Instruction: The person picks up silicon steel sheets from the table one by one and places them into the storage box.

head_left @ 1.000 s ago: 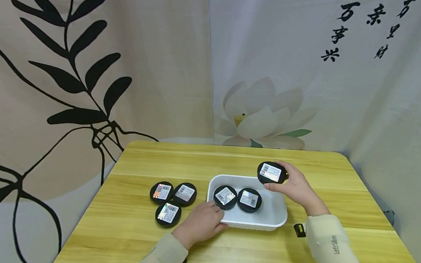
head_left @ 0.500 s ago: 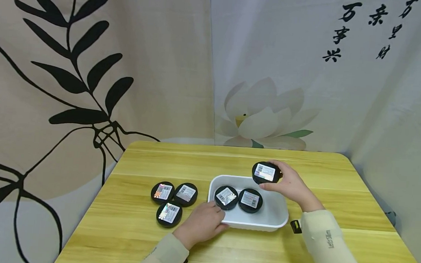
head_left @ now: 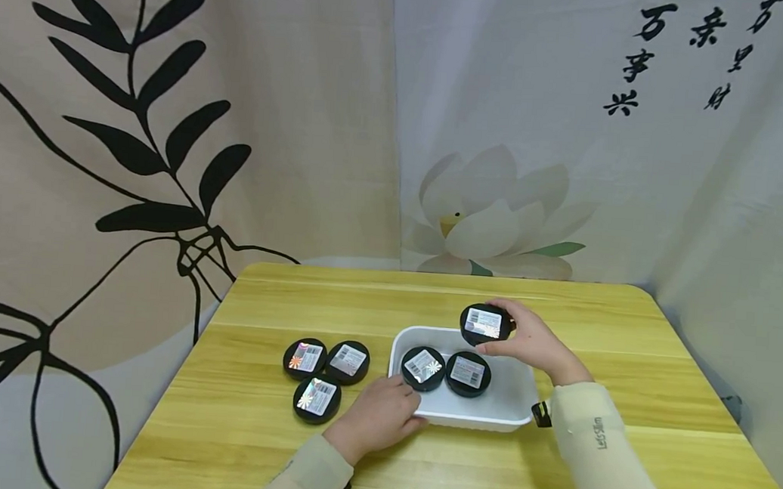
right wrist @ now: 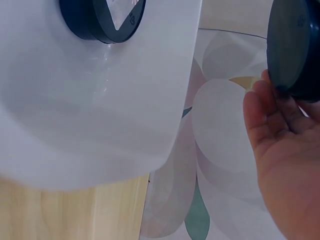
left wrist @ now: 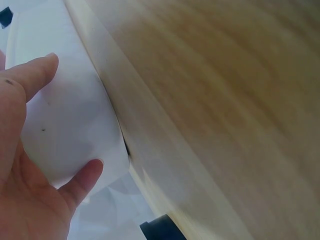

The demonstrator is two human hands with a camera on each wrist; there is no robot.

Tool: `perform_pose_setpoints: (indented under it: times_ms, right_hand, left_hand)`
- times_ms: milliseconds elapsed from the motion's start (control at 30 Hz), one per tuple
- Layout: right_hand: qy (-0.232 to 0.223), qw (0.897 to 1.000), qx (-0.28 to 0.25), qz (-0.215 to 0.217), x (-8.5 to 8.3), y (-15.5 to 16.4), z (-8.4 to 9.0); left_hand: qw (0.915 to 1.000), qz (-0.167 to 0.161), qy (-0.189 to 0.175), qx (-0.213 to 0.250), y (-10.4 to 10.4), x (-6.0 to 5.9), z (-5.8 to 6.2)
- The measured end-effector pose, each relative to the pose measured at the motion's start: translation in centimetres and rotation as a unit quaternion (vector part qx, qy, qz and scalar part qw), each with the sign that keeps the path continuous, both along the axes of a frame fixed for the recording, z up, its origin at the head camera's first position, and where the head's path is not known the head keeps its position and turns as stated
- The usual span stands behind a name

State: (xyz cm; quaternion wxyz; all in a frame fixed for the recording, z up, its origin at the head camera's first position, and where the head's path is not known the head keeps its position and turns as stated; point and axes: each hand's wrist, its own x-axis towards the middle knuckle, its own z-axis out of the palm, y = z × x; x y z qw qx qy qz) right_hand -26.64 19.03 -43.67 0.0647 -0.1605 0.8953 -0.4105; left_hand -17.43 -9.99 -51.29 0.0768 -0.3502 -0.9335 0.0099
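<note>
My right hand (head_left: 531,344) grips a round black tub (head_left: 484,324) with a white barcode label, held above the far side of a white plastic tray (head_left: 509,389). In the right wrist view the held tub (right wrist: 292,47) is tilted, with fingertips along its lower edge. My left hand (head_left: 379,416) holds the tray at its near left corner, fingers over the rim. The left wrist view shows its thumb and a fingertip against the tray's outer wall (left wrist: 75,120). Inside the tray, two similar labelled tubs, a left one (head_left: 423,368) and a right one (head_left: 468,374), lie side by side.
Left of the tray, three more black tubs form a cluster on the wooden table (head_left: 228,430): one at the left (head_left: 305,358), one at the right (head_left: 347,363) and one nearer (head_left: 316,399). A printed curtain (head_left: 318,118) hangs behind the table's far edge.
My right hand has moved left with its tub, from beyond the tray's far right part toward the middle of the far rim. The left hand stays at the corner.
</note>
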Motion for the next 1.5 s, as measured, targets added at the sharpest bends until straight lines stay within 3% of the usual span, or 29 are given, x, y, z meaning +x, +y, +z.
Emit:
perform_pose_setpoints:
  times_ms: [333,600,833,1500]
  right_hand:
    - [-0.020,1.000,0.011,0.000,-0.6,-0.3,-0.8]
    - [-0.013,1.000,0.007,0.013,-1.3,-1.1,-1.1]
    - [-0.019,0.999,0.013,0.024,-1.4,-1.7,-1.4]
    - [-0.027,0.996,0.034,0.074,-1.6,-4.7,-2.1]
  left_hand:
    - [1.0000,0.000,-0.001,0.000,0.1,-0.1,-0.3]
    - [0.9998,-0.007,0.019,0.001,0.0,-0.1,-0.2]
    - [0.9999,-0.002,0.001,-0.011,0.1,-0.1,-0.2]
    - [0.9999,0.008,-0.008,-0.006,0.1,0.0,-0.1]
